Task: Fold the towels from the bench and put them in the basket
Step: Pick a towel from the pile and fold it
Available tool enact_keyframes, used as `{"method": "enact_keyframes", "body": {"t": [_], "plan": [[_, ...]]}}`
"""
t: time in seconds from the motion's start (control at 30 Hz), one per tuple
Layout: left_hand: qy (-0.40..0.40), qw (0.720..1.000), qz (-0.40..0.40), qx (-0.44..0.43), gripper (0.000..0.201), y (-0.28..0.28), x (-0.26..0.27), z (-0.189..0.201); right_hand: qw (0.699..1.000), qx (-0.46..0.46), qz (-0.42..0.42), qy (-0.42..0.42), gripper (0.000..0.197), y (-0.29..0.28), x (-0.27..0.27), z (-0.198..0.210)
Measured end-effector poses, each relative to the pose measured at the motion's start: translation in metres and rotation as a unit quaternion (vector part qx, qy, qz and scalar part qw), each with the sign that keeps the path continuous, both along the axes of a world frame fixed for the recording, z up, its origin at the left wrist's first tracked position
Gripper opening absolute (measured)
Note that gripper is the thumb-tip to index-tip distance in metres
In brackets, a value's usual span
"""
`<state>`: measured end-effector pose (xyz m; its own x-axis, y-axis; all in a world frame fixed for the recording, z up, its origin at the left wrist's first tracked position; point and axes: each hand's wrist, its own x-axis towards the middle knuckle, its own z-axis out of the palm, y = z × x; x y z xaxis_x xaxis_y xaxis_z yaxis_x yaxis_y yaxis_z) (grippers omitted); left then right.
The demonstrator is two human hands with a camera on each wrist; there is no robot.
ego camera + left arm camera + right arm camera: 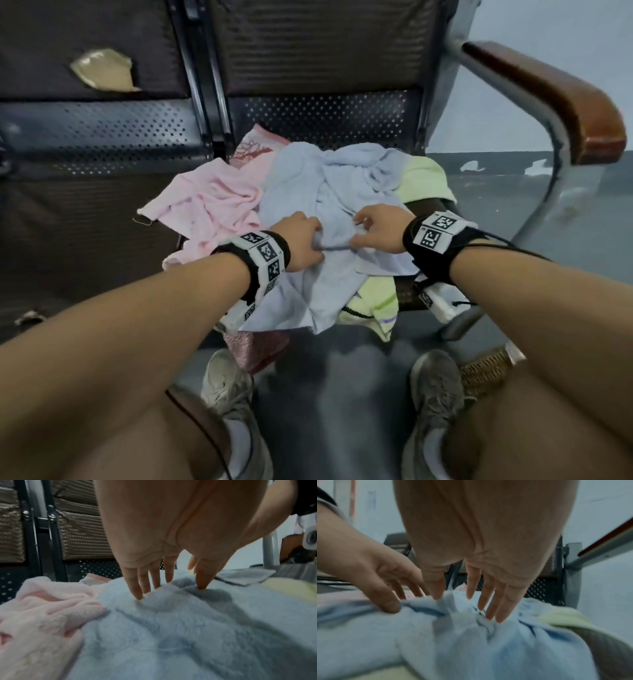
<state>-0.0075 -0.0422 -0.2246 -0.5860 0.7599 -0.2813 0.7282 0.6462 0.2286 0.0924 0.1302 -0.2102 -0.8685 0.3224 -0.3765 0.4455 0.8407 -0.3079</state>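
Blue towel: the light blue towel (308, 192) lies crumpled on top of the heap on the worktop (325, 116), the perforated metal seat of a waiting-room bench. Its near part hangs over the front edge towards the floor.

Left hand: the left hand (301, 241) is on the blue cloth near the seat's front edge. In the left wrist view its fingers (137, 588) point down into the pile, a ridge of cloth gathered between fingers and thumb, so I judge it a pinch on the blue towel.

Right hand: the right hand (376, 229) is just beside the left, also on the blue towel. Its fingers (498, 609) are dug into a bunched knot of cloth, thumb pressed in opposite, so it pinches the same towel.

Key relation: both hands grip one short stretch of hem or fold between them, running left to right. The bulk of the towel lies beyond the fingers, towards the backrest. Neither hand is clearly nearer. I think the next move is to lift and spread it along that line.

Neighbours: a pink towel (212, 202) lies touching on the left, a yellow-green towel (424, 178) is under it on the right, and a patterned pink cloth (253, 147) lies behind.

Basket: a woven basket (486, 371) shows partly on the floor by the right shoe. Nothing folded is visible in it from here.

Task stage: early, I judge; every towel is still unfolded.
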Motion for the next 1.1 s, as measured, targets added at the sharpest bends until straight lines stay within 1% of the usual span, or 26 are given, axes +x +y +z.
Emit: {"method": "enact_keyframes", "body": {"t": [0.07, 0.13, 0.17, 0.23, 0.27, 0.33, 0.37, 0.47, 0.53, 0.57, 0.6, 0.63, 0.67, 0.7, 0.73, 0.77, 0.8, 0.83, 0.87, 0.9, 0.93, 0.97, 1.0, 1.03, 1.07, 1.1], "plan": [[0.018, 1.0, 0.005, 0.017, 0.037, 0.003, -0.007, -0.002, 1.0, 0.0, -0.001, -0.003, 0.064, 0.008, -0.002, -0.004], [0.035, 0.999, 0.011, 0.027, 0.01, 0.007, -0.012, -0.002, 0.999, 0.022, -0.019, 0.026, 0.062, 0.016, -0.004, -0.005], [0.04, 0.999, 0.013, 0.031, 0.007, 0.009, -0.013, -0.002, 0.998, 0.044, -0.042, 0.033, 0.067, 0.022, -0.006, -0.005], [0.041, 0.998, 0.015, 0.04, 0.012, 0.012, -0.015, -0.003, 0.99, 0.11, -0.087, -0.007, 0.074, 0.034, -0.005, -0.004], [0.036, 0.998, 0.01, 0.049, 0.011, 0.014, -0.016, -0.004, 0.987, 0.128, -0.091, -0.039, 0.069, 0.039, -0.004, -0.004], [0.012, 0.998, -0.001, 0.058, 0.007, 0.018, -0.015, -0.003, 0.988, 0.117, -0.081, -0.064, 0.035, 0.043, -0.002, -0.003], [0.0, 0.998, -0.006, 0.062, 0.007, 0.02, -0.015, -0.002, 0.991, 0.093, -0.085, -0.05, 0.024, 0.044, -0.002, -0.002], [-0.018, 0.996, -0.006, 0.092, 0.014, 0.025, -0.015, 0.001, 0.993, -0.01, -0.107, 0.056, 0.034, 0.037, -0.005, 0.006], [-0.057, 0.988, -0.003, 0.143, 0.03, 0.031, -0.011, 0.008, 0.976, -0.097, -0.119, 0.157, 0.033, 0.025, -0.006, 0.014], [-0.094, 0.979, 0.013, 0.178, 0.037, 0.035, -0.006, 0.014, 0.962, -0.135, -0.123, 0.201, 0.03, 0.018, -0.006, 0.019], [-0.157, 0.961, 0.042, 0.225, 0.04, 0.038, -0.002, 0.021, 0.947, -0.181, -0.127, 0.234, 0.023, 0.01, -0.005, 0.024], [-0.257, 0.923, 0.083, 0.275, 0.038, 0.041, 0.002, 0.03, 0.928, -0.242, -0.124, 0.255, 0.016, 0.002, -0.003, 0.029], [-0.371, 0.863, 0.119, 0.321, 0.033, 0.043, 0.005, 0.036, 0.904, -0.316, -0.12, 0.262, 0.014, -0.003, -0.001, 0.032], [-0.462, 0.804, 0.144, 0.347, 0.028, 0.044, 0.007, 0.042, 0.875, -0.391, -0.122, 0.259, 0.017, -0.007, 0.0, 0.035], [-0.504, 0.764, 0.151, 0.374, 0.025, 0.044, 0.008, 0.046, 0.852, -0.441, -0.13, 0.252, 0.021, -0.009, 0.002, 0.038], [-0.484, 0.769, 0.151, 0.389, 0.026, 0.043, 0.008, 0.049, 0.845, -0.449, -0.14, 0.253, 0.025, -0.007, 0.002, 0.041], [-0.42, 0.802, 0.146, 0.398, 0.026, 0.042, 0.007, 0.05, 0.851, -0.424, -0.155, 0.268, 0.028, -0.003, 0.002, 0.042], [-0.35, 0.83, 0.143, 0.411, 0.022, 0.04, 0.006, 0.049, 0.865, -0.372, -0.169, 0.292, 0.029, 0.003, 0.0, 0.041], [-0.324, 0.836, 0.141, 0.42, 0.016, 0.037, 0.007, 0.05, 0.881, -0.305, -0.175, 0.315, 0.028, 0.01, -0.002, 0.039], [-0.328, 0.833, 0.138, 0.423, 0.013, 0.035, 0.008, 0.051, 0.901, -0.238, -0.164, 0.325, 0.028, 0.016, -0.003, 0.036], [-0.34, 0.831, 0.132, 0.42, 0.014, 0.032, 0.008, 0.052, 0.924, -0.176, -0.127, 0.313, 0.034, 0.019, -0.006, 0.032], [-0.353, 0.83, 0.124, 0.413, 0.016, 0.029, 0.008, 0.053, 0.953, -0.118, -0.065, 0.271, 0.045, 0.02, -0.009, 0.026], [-0.36, 0.833, 0.111, 0.405, 0.015, 0.025, 0.009, 0.055, 0.977, -0.053, 0.005, 0.207, 0.051, 0.02, -0.013, 0.018], [-0.36, 0.839, 0.093, 0.398, 0.015, 0.02, 0.008, 0.058, 0.987, 0.015, 0.056, 0.15, 0.047, 0.019, -0.017, 0.011], [-0.349, 0.849, 0.081, 0.389, 0.016, 0.016, 0.008, 0.06, 0.987, 0.07, 0.084, 0.117, 0.04, 0.018, -0.02, 0.006], [-0.317, 0.867, 0.077, 0.378, 0.018, 0.011, 0.006, 0.061, 0.986, 0.101, 0.086, 0.105, 0.037, 0.02, -0.022, 0.005]]}}
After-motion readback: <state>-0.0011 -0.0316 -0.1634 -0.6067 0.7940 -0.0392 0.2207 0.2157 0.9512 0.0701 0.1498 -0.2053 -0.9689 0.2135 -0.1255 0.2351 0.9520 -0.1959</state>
